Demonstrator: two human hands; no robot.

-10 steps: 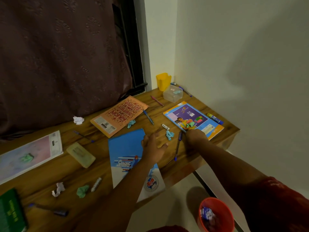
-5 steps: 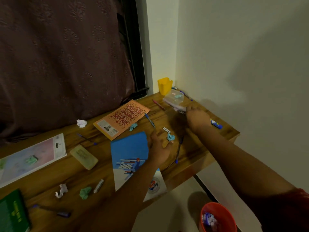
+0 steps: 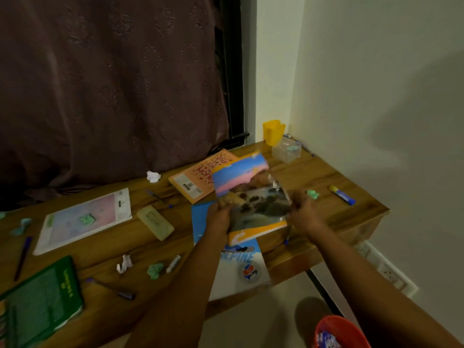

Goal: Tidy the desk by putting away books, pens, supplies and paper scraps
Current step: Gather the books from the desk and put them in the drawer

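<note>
A picture-covered notebook (image 3: 251,194) with an orange lower edge is held tilted above the wooden desk (image 3: 326,177). My left hand (image 3: 221,218) grips its lower left edge and my right hand (image 3: 305,212) grips its right side. Under it lies a blue and white book (image 3: 241,262) that overhangs the desk's front edge. An orange book (image 3: 198,177) lies behind. A green book (image 3: 42,300) sits at the front left, a pale pink book (image 3: 85,219) further back. Pens (image 3: 22,257), crumpled paper scraps (image 3: 155,270) and a glue stick (image 3: 342,195) are scattered about.
A yellow pen holder (image 3: 273,131) and a clear plastic box (image 3: 286,149) stand in the back right corner by the wall. A pale eraser-like block (image 3: 155,222) lies mid-desk. A red bin (image 3: 339,332) with scraps sits on the floor at the right. A dark curtain hangs behind.
My right hand lifted the notebook off the desk's right side and brought it to the middle. My left hand rose from the blue book and took hold of it too. A green scrap now lies on the bare desk.
</note>
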